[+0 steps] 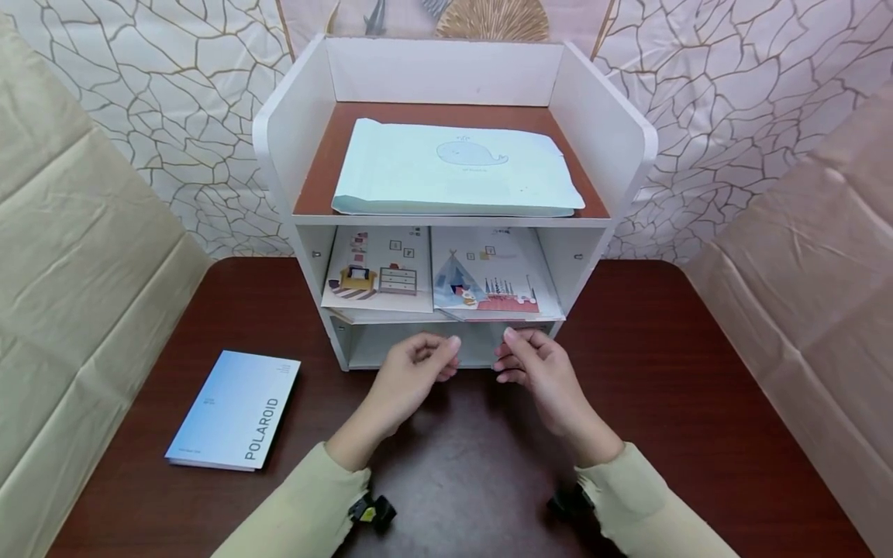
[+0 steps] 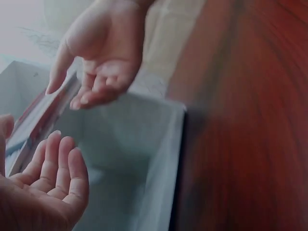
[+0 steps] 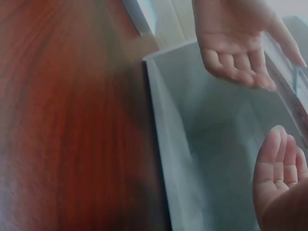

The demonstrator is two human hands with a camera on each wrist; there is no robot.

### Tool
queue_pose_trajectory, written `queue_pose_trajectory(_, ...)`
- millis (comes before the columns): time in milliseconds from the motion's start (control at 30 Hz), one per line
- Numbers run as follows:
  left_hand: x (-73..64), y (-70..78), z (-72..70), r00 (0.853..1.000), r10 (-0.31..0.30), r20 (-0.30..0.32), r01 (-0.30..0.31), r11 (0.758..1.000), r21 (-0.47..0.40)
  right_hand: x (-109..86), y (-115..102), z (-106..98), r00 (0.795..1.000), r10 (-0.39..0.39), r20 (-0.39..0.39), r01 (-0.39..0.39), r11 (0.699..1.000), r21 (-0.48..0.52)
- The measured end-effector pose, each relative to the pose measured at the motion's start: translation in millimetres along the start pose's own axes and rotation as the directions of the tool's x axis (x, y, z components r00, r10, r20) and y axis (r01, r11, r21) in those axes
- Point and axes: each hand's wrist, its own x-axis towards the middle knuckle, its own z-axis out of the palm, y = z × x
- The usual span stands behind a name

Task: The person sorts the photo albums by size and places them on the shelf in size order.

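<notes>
My left hand (image 1: 412, 372) and right hand (image 1: 547, 380) hover side by side before the lower part of a small white shelf unit (image 1: 456, 221). Both wrist views show the fingers loosely bent, with nothing in either palm. Just above the fingertips, two illustrated booklets lie on the middle shelf: one with a yellow armchair and dresser (image 1: 380, 271) at left, one with a blue tent (image 1: 484, 275) at right. More flat items lie beneath them. The bottom compartment (image 2: 120, 139) opens behind the hands.
A pale blue packet with a whale drawing (image 1: 456, 170) lies on the brown top shelf. To the left, a blue and white POLAROID book (image 1: 233, 411) lies on the dark red-brown table (image 1: 698, 434). Beige cloth panels (image 1: 802, 310) flank both sides.
</notes>
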Motion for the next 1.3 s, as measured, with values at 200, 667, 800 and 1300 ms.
queue_pose_trajectory(200,-23.8,-21.6,-40.1,1.0,0.02,-0.016,-0.015,0.965,0.262,-0.5,12,13,0.998,0.038,0.056,-0.036,0.999,-0.039)
queue_pose_trajectory(667,-70.6,-24.9,-125.7,0.976,0.09,-0.199,0.014,0.883,0.469,-6.8,45,91,0.96,0.172,0.222,-0.166,0.985,-0.049)
queue_pose_trajectory(800,-77.3,-20.7,-147.6,0.965,0.101,-0.24,0.045,0.844,0.535,-12.0,53,118,0.945,0.206,0.253,-0.209,0.978,-0.018)
queue_pose_trajectory(1300,-76.4,-33.7,-201.4,0.876,0.167,-0.453,0.233,0.676,0.699,-16.9,72,192,0.892,0.284,0.351,-0.318,0.947,0.044)
